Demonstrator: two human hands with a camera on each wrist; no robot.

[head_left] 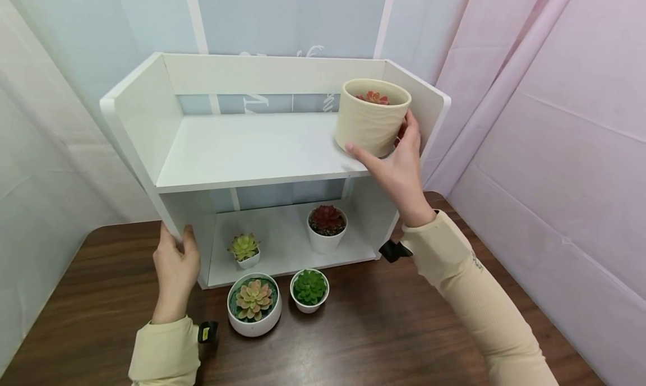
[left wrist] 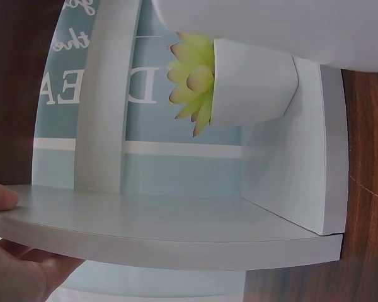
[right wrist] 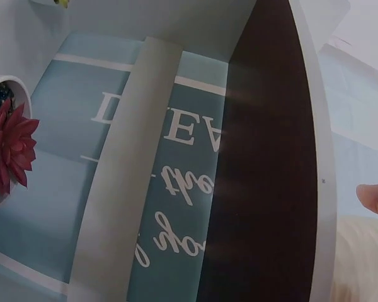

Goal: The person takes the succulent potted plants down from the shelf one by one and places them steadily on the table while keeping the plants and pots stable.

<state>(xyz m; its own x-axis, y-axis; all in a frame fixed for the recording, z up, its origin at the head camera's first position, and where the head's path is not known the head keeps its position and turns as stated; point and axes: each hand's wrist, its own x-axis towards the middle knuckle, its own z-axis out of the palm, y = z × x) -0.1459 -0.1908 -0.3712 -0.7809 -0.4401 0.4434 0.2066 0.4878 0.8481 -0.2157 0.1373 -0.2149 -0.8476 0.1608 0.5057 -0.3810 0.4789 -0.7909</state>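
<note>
A cream ribbed flower pot (head_left: 367, 125) with a red succulent (head_left: 374, 97) inside stands at the right end of the upper board of a white two-tier shelf (head_left: 247, 145). My right hand (head_left: 402, 175) grips this pot, thumb at its front and fingers round its right side. Whether the pot's base fully touches the board I cannot tell. My left hand (head_left: 175, 268) holds the shelf's left side panel (left wrist: 176, 248), thumb on the inner face and fingers on the outer. On the lower board sit a small yellow-green succulent (head_left: 244, 246) and a dark red succulent (head_left: 327, 220), both in white pots.
On the brown wooden table (head_left: 363, 330), before the shelf, stand a round white pot (head_left: 254, 325) with a pinkish-green succulent and a smaller white pot (head_left: 309, 307) with a green one. Pale curtains (head_left: 555, 150) hang at the sides. Behind the shelf is a blue-grey backdrop (head_left: 287, 15).
</note>
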